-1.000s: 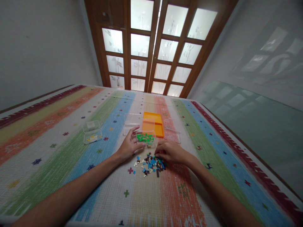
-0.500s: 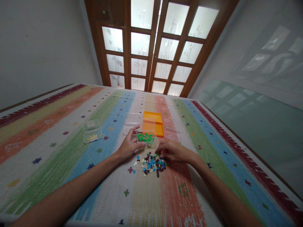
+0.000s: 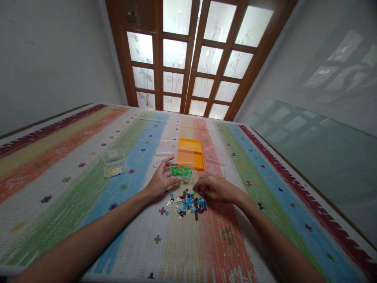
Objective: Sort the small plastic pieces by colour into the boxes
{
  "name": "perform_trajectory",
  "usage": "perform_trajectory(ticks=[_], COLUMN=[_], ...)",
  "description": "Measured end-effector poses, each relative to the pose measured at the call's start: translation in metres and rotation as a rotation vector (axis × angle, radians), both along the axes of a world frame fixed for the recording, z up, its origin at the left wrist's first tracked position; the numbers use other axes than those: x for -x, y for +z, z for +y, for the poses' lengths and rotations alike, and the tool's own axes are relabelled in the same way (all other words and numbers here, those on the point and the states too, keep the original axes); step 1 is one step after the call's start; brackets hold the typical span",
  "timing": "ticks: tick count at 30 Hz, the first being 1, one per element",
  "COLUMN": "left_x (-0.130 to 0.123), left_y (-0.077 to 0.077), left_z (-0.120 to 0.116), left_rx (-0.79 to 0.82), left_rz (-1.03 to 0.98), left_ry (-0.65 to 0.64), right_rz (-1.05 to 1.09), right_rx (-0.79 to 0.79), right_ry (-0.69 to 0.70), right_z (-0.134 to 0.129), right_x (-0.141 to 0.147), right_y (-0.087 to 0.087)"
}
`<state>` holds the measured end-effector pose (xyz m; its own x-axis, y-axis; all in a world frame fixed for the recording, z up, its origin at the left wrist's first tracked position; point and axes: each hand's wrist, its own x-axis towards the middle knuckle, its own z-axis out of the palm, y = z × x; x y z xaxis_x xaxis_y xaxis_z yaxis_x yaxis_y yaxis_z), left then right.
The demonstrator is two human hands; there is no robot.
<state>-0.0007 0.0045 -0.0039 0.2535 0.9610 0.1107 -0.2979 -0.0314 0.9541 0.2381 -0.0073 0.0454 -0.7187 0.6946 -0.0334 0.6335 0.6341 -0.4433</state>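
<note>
My left hand (image 3: 160, 179) grips the left side of a small clear plastic box (image 3: 182, 179), with the thumb along its near edge and the fingers behind. Inside the box lie several green toy bricks (image 3: 181, 171). Just in front, a loose pile of small building bricks (image 3: 188, 204) in blue, dark brown, cream and a little green is spread on the cloth. My right hand (image 3: 213, 188) reaches to the pile's far right edge, fingers bent and pinched together. A green bit shows by its fingertips; whether they hold it is hidden.
Behind the box stands an orange divided tray (image 3: 191, 143). Open clear boxes sit to its left (image 3: 163, 160) and right (image 3: 215, 168). Farther left, another open clear box (image 3: 115, 171) holds yellow pieces. A striped cloth (image 3: 141, 239) covers the table.
My right hand has shifted very slightly at the edge of the pile, its fingers drawn a little closer together. My left hand and the box have stayed in place.
</note>
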Motion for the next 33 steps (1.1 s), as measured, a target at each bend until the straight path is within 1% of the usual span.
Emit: perform_trajectory(ticks=[5,10,19,26,30,33], left_x=[0.000,0.000,-0.001,-0.001,-0.001,-0.001], left_y=[-0.001,0.001,0.001,0.005,0.006,0.005], left_z=[0.000,0.000,-0.001,-0.003,-0.003,-0.003], left_rx=[-0.005,-0.006,-0.002,0.014,0.019,0.020], left_rz=[-0.015,-0.020,-0.026,-0.014,-0.005,-0.007], left_ry=[-0.008,-0.008,0.001,-0.011,-0.014,-0.009], right_rz=[-0.004,-0.030,-0.064,-0.018,-0.014,-0.047], right_rx=[0.027,-0.025,-0.071,-0.095,-0.089,-0.074], right_ry=[0.007,-0.026,-0.043,-0.054,-0.031,-0.052], right_z=[-0.002,-0.005,-0.007,-0.001,0.001,0.000], right_x=[-0.006,0.000,0.010,0.005,-0.002,-0.003], right_y=[0.003,0.003,-0.002,-0.007,-0.003,0.004])
